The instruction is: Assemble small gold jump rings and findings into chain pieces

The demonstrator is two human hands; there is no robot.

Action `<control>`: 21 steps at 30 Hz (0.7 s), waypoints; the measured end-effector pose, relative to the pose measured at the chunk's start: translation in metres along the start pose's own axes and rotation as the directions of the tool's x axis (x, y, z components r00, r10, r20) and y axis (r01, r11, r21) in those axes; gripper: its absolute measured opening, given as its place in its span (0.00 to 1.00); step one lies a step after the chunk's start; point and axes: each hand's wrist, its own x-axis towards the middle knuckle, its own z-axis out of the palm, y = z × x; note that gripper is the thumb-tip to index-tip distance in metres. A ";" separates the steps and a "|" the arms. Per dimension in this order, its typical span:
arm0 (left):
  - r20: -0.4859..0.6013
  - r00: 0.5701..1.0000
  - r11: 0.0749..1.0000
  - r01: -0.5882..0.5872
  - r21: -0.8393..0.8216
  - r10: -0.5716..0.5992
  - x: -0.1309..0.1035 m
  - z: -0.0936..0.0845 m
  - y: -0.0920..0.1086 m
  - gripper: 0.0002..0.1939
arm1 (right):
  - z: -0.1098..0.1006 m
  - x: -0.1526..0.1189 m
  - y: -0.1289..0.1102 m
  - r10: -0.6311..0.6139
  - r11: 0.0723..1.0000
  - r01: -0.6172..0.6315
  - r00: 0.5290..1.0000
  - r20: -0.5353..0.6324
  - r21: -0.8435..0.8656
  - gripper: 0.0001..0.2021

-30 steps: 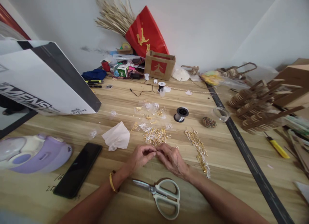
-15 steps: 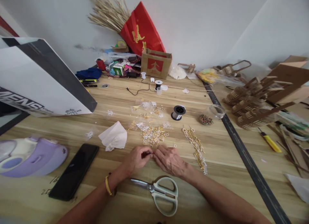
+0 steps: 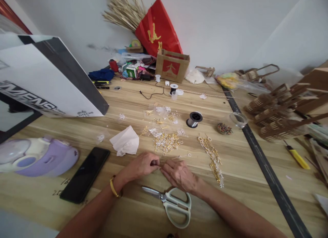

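Note:
My left hand (image 3: 145,163) and my right hand (image 3: 180,174) meet above the table, fingertips pinched close together. A tiny gold-coloured bit shows between them, too small to name. Just beyond lies a heap of small gold and silver jewellery pieces (image 3: 167,142). A short silver chain with a ring (image 3: 183,156) rests past my right hand. Further right, several gold and silver chains (image 3: 212,159) lie in a bundle. White-handled scissors (image 3: 176,207) lie below my hands, blades pointing left.
A spool of silver wire (image 3: 194,119), a bead pile (image 3: 224,128) and a clear jar (image 3: 238,119) stand behind. At left are a white tissue (image 3: 125,141), a black phone (image 3: 85,174) and a purple-and-white bottle (image 3: 48,157). A yellow-handled tool (image 3: 298,157) lies right.
The view has shifted, so the table's things sit further right. My hands have drawn slightly apart and nearer me, and more of the short silver chain shows.

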 end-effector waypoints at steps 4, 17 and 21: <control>-0.001 1.000 0.996 0.000 0.087 0.000 -0.001 0.000 -0.001 0.06 | 0.003 0.000 0.000 0.017 1.000 -0.017 1.000 0.000 0.020 0.08; -0.045 0.999 0.995 0.009 0.095 -0.005 0.000 -0.003 -0.012 0.05 | 0.004 0.003 0.000 0.085 0.988 -0.089 0.996 0.033 0.128 0.05; -0.054 0.998 0.993 0.038 0.113 -0.032 -0.001 -0.006 -0.012 0.05 | 0.004 0.001 0.001 0.060 0.991 -0.061 0.998 0.019 0.120 0.05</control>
